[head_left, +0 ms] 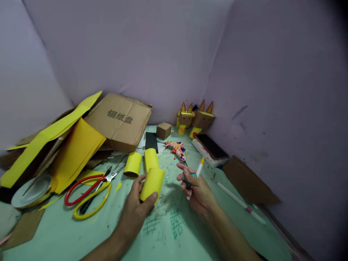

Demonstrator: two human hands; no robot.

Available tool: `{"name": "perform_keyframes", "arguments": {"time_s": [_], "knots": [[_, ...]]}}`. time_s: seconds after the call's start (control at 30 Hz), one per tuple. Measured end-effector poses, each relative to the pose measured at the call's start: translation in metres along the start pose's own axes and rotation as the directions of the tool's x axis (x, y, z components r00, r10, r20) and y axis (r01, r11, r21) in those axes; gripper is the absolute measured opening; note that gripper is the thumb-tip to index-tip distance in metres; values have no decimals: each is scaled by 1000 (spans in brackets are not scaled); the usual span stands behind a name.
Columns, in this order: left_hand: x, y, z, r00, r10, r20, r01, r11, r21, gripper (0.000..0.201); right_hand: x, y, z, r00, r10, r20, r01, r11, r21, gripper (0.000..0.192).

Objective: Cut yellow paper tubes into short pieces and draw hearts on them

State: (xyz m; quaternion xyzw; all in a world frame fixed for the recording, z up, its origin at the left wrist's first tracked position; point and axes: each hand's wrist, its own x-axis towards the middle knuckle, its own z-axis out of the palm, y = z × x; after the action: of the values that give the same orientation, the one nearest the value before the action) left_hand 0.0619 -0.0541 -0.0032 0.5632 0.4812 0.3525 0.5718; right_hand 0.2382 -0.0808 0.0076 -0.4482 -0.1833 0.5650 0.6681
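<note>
A yellow paper-covered tube (152, 185) lies in my left hand (137, 197), with the thumb in front and fingers curled round its side. My right hand (199, 192) is closed around what look like small teal-handled scissors (190, 178); their blades are mostly hidden. A white pen-like stick with an orange tip (200, 166) shows beside that hand's thumb; I cannot tell whether it is held. Two more yellow tubes stand just beyond my left hand, one (132, 164) at the left and one (151, 158) directly behind the held tube.
Large scissors with red and yellow handles (89, 194) lie left, near yellow paper sheets (74, 156) and a flat cardboard box (119, 121). Behind are a small carton block (163, 130), a patterned glue gun (176, 148) and horned cardboard figures (201, 119). A phone (212, 146) lies right.
</note>
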Motion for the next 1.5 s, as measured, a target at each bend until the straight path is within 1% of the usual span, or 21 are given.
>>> {"name": "perform_keyframes", "arguments": {"time_s": [0.07,0.13,0.23,0.33,0.43,0.53,0.6,0.67,0.77,0.83,0.93,1.03,1.1,1.2,1.23,1.3,1.33,1.37,1.4,1.47,1.5], "knots": [[0,-3,6,999,-28,25,31,987,-158,68,-3,7,0,999,-11,-37,10,999,-30,46],[1,-6,10,999,-24,28,32,954,-299,68,-5,12,3,998,11,-57,-16,997,-79,47],[4,-10,13,1000,10,23,1,902,-432,66,-6,15,8,997,51,-54,-58,989,-134,48],[5,-10,10,998,0,66,33,867,-497,66,-5,15,8,999,21,-47,-29,984,-176,49],[5,-6,7,987,-37,157,118,831,-543,69,-4,14,5,998,-39,-58,24,971,-238,48],[4,-2,5,972,-71,223,189,801,-568,67,-4,15,4,996,-67,-66,47,960,-278,47],[3,-2,5,962,-65,264,208,801,-562,66,-4,14,5,994,-103,-39,85,943,-323,53],[3,-4,6,951,-23,308,196,815,-545,62,-5,14,6,990,-138,30,139,911,-389,55],[5,-9,7,938,56,342,140,841,-522,55,-6,11,7,980,-141,141,191,863,-467,45],[5,-11,6,932,103,347,88,865,-493,57,-8,8,7,971,-159,180,227,851,-474,33],[4,-11,5,928,157,339,-24,930,-366,63,-11,5,8,939,-211,273,321,823,-469,22],[2,-7,5,942,180,282,-140,978,-154,54,-16,5,8,900,-207,385,389,780,-491,16],[2,-4,5,958,179,224,-174,984,-41,45,-19,7,7,889,-197,414,406,757,-511,13],[2,-5,7,964,192,183,-198,980,11,41,-22,11,7,875,-223,429,441,731,-520,9],[2,-6,7,963,205,175,-211,977,18,42,-23,11,7,876,-237,419,445,732,-516,14],[2,-9,8,961,231,150,-240,970,40,43,-24,11,8,901,-241,362,408,755,-513,35],[2,-10,8,961,242,131,-250,967,47,43,-23,10,9,915,-236,328,382,771,-510,43],[2,-11,8,962,252,105,-258,965,41,44,-22,9,9,926,-233,296,359,783,-509,45],[2,-11,7,963,255,83,-258,966,21,44,-20,9,9,937,-230,262,336,790,-512,39],[1,-11,5,971,235,53,-232,971,-48,46,-13,9,6,955,-230,187,296,794,-531,23],[1,-11,4,975,216,50,-212,974,-78,48,-9,10,5,961,-231,149,275,793,-543,20]]}}
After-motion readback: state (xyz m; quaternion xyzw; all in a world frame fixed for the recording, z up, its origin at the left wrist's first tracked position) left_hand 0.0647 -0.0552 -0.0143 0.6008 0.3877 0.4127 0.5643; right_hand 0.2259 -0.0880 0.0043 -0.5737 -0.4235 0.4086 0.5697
